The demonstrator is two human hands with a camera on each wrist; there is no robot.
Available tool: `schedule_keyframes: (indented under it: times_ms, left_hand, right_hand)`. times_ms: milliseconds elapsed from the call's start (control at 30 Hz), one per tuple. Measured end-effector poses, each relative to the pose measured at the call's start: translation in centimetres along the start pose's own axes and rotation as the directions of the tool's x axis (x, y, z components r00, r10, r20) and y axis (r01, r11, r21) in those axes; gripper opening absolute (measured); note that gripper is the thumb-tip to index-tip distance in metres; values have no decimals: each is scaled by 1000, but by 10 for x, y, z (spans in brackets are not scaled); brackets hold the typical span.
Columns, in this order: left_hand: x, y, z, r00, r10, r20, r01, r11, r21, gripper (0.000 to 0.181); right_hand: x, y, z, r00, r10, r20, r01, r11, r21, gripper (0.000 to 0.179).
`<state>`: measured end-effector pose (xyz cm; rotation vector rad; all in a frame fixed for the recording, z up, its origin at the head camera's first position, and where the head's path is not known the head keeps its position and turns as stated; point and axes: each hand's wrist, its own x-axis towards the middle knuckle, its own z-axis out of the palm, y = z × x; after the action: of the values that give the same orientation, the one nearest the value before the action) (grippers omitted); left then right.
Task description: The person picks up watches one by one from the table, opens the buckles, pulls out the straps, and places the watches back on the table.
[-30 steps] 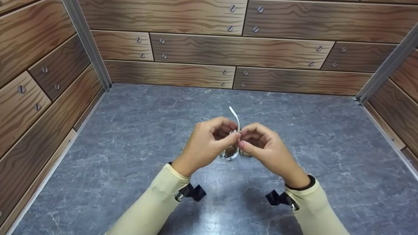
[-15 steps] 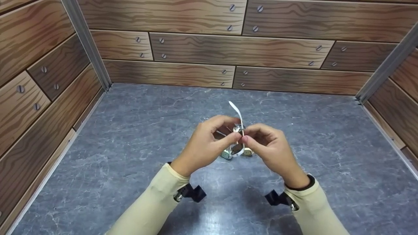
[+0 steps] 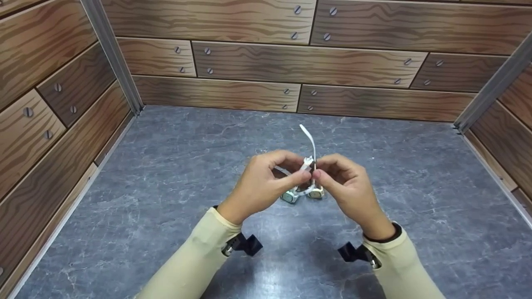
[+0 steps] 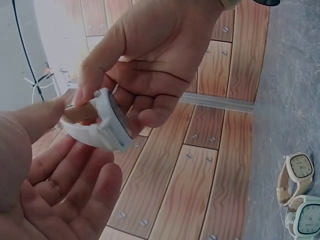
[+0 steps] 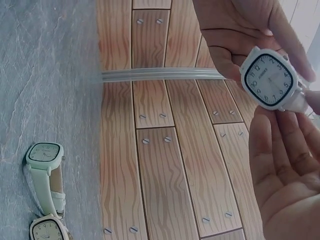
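Note:
A white wristwatch [image 5: 270, 79] is held up between my two hands, its squarish dial showing in the right wrist view. My left hand [image 3: 264, 180] pinches it between thumb and fingers. From the other side, my right hand [image 3: 348, 185] pinches the watch strap [image 4: 82, 131] close to the left thumb. One long strap end [image 3: 309, 136] sticks up past the fingertips in the head view. The fingers hide part of the strap and the buckle area. Below the hands, a mint-green watch [image 5: 46, 152] and a cream watch [image 4: 301, 165] lie side by side on the grey surface.
The grey marbled tabletop [image 3: 187, 145] is bounded by wood-patterned panels [image 3: 245, 93] at the back and both sides. Metal corner posts [image 3: 114, 58] stand where the panels meet. Small black wrist cameras [image 3: 245, 246] jut inward from both cuffs.
The white watch and its upright strap end have shifted a little right and up. My right hand has also moved slightly right, and more of the two lying watches shows below.

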<state>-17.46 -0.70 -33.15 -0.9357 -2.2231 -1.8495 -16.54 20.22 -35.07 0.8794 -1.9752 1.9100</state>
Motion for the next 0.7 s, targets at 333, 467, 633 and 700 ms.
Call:
schedule_keyframes:
  times_ms: [333,467,633,700]
  left_hand:
    - [1,-3,0,1000,22,-11,-21,998,52,12]
    - [2,-3,-1,1000,23,-17,-22,998,56,13]
    - [1,-2,-3,999,18,-37,-16,999,48,13]
    - [1,-2,-3,999,18,-42,-16,999,41,13]
  right_hand:
    - [-1,-1,0,996,84,-10,-84,996,-33,6]
    - [-1,0,0,996,85,0,-85,996,-32,5]
    - [-1,2,-1,996,81,31,-80,997,-18,6]
    - [-1,2,-1,996,81,39,-81,997,-11,8]
